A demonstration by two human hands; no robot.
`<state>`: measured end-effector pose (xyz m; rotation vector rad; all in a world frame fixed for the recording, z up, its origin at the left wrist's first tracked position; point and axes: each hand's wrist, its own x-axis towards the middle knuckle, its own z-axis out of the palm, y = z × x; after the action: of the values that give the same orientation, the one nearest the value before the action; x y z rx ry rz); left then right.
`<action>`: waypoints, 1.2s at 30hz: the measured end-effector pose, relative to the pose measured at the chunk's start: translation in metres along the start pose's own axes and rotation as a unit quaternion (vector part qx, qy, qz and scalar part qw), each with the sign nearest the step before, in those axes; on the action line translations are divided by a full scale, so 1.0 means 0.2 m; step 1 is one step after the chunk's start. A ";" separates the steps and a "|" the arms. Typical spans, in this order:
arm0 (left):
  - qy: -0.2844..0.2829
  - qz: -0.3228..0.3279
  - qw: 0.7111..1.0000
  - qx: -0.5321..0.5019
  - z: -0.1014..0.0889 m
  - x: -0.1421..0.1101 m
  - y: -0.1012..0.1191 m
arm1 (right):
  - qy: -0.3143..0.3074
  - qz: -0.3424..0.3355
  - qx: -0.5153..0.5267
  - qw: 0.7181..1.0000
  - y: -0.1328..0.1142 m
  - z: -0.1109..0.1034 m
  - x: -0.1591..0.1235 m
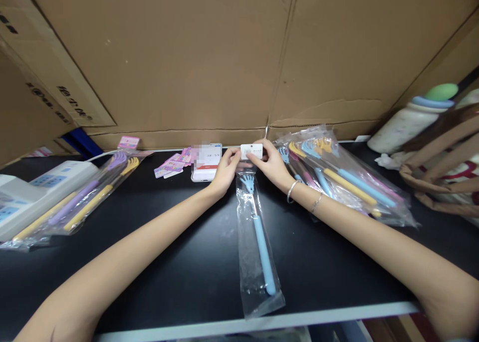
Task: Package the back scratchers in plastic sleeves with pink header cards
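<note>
A blue back scratcher [264, 249] with a hand-shaped head lies in a clear plastic sleeve [251, 277], its handle toward the table's front edge. At the sleeve's top is a small white card [251, 152] with printing on it. My left hand [227, 168] pinches the card's left side, and my right hand [272, 163] pinches its right side with the thumb across the front. Part of the sleeve's top end is hidden by the fingers. Several small pink and purple cards [170, 165] lie left of my left hand, beside a phone [207, 162] showing a timer.
Several bagged back scratchers [348, 184] in mixed colours lie at right; purple and yellow bagged ones [80, 199] lie at left beside a white power strip [52, 182]. A white bottle [406, 125] and brown bag [437, 167] stand far right. Cardboard [187, 57] walls the back.
</note>
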<state>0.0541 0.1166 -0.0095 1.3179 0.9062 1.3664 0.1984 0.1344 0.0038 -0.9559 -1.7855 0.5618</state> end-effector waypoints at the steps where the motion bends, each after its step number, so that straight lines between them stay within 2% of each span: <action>1: -0.002 -0.002 1.000 0.001 0.00 0.00 0.00 | 0.001 0.006 0.006 1.000 0.00 0.00 0.00; 5: -0.009 -0.002 1.000 0.002 0.00 -0.01 -0.01 | -0.011 0.017 0.022 1.000 0.00 0.00 -0.01; 12: 0.001 0.008 1.000 0.023 0.01 -0.02 0.00 | -0.069 -0.005 0.066 0.995 0.03 0.03 -0.03; 23: 0.000 0.030 0.999 0.010 0.00 -0.01 -0.02 | -0.062 0.011 0.108 0.992 0.07 0.04 -0.02; 30: 0.012 0.047 0.998 0.026 0.00 -0.01 -0.02 | -0.062 0.076 0.164 0.982 0.09 0.05 -0.02; 36: 0.024 0.050 0.998 0.018 0.00 -0.01 -0.01 | -0.067 0.085 0.178 0.978 0.08 0.04 -0.01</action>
<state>0.0537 0.1159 -0.0129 1.3782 0.9109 1.4700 0.1965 0.1426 -0.0133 -0.8387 -1.6517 1.0382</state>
